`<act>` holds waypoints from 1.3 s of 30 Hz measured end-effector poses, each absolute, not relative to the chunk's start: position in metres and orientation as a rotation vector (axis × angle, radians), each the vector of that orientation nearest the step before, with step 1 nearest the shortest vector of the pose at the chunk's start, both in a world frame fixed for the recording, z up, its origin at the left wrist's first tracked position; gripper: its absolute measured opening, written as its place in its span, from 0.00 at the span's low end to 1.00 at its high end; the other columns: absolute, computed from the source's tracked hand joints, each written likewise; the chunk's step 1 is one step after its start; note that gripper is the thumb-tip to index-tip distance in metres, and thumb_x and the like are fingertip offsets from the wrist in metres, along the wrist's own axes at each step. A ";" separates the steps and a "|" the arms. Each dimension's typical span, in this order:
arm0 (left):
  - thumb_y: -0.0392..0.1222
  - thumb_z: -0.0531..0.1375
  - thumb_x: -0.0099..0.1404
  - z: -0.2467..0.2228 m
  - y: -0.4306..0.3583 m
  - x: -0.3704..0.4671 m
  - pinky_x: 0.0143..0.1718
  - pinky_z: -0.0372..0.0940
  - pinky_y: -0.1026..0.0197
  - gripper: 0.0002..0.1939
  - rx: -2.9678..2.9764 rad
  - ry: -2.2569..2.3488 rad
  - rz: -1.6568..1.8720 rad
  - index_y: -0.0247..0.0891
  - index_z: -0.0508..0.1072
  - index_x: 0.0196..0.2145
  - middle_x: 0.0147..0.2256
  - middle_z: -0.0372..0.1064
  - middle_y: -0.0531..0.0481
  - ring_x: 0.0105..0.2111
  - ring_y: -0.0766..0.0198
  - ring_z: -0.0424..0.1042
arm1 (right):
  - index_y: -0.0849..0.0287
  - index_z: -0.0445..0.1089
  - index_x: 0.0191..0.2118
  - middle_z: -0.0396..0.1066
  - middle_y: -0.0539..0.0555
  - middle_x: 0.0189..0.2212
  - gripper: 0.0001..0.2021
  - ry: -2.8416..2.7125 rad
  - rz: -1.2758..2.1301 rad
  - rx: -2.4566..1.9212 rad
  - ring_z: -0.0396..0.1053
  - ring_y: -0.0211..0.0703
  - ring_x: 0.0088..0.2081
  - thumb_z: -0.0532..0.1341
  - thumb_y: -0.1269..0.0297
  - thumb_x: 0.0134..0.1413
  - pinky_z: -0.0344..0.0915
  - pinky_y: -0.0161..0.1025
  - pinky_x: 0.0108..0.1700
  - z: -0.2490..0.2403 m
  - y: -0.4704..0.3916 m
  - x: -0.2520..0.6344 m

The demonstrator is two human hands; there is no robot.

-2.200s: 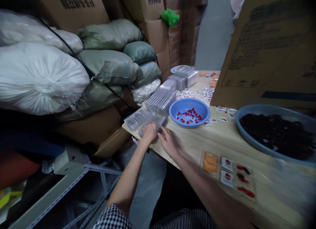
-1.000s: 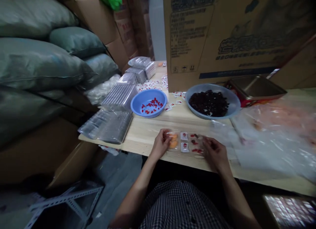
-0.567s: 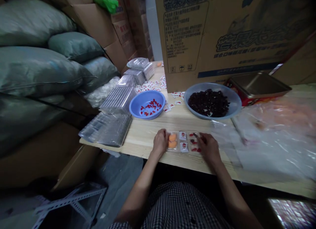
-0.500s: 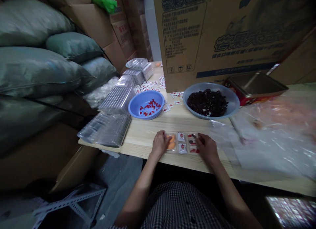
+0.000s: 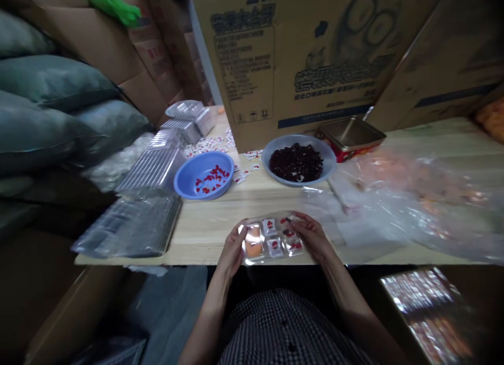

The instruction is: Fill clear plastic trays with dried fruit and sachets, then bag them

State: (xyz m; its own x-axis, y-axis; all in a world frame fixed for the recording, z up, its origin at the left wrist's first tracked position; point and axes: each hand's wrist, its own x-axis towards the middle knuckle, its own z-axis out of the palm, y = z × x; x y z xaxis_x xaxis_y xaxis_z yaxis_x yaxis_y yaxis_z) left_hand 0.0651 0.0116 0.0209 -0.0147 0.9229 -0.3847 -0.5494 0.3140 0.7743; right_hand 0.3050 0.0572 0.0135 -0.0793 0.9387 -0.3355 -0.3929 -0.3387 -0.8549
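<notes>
Between my hands is a clear plastic tray with compartments, tilted up at the table's front edge. My left hand grips its left end, beside the orange pieces. My right hand is closed on the right end, thumb over the compartments with red and dark pieces. Small white printed packets sit in the middle compartments. Behind the tray stand a blue basin of red pieces and a pale bowl full of dark brown pieces.
Stacked clear trays stand on the left of the table. Large cartons rise at the back, with an open tin in front. Plastic bags cover the right side. Filled packs lie low at the right.
Both hands have raised and tilted the tray off the tabletop toward me. The view has turned to the right.
</notes>
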 end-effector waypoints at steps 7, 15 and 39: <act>0.40 0.71 0.57 0.025 -0.004 0.081 0.49 0.71 0.59 0.23 0.398 0.950 1.012 0.33 0.75 0.50 0.47 0.77 0.40 0.44 0.55 0.79 | 0.60 0.68 0.49 0.80 0.54 0.31 0.34 -0.794 1.585 -1.168 0.76 0.46 0.27 0.76 0.51 0.35 0.71 0.41 0.31 0.021 0.061 0.311; 0.33 0.68 0.58 0.019 0.005 0.076 0.43 0.76 0.60 0.20 0.210 1.003 1.150 0.34 0.74 0.48 0.44 0.79 0.43 0.40 0.57 0.80 | 0.62 0.69 0.56 0.74 0.61 0.46 0.23 -1.578 0.638 -1.686 0.71 0.47 0.41 0.58 0.53 0.62 0.69 0.45 0.44 0.022 0.049 0.365; 0.27 0.60 0.63 0.024 0.006 0.065 0.46 0.76 0.56 0.20 0.130 1.058 1.237 0.35 0.72 0.52 0.47 0.78 0.42 0.43 0.56 0.80 | 0.65 0.78 0.38 0.74 0.66 0.41 0.15 -2.326 0.234 -2.446 0.72 0.56 0.45 0.53 0.69 0.64 0.66 0.41 0.37 0.057 0.037 0.400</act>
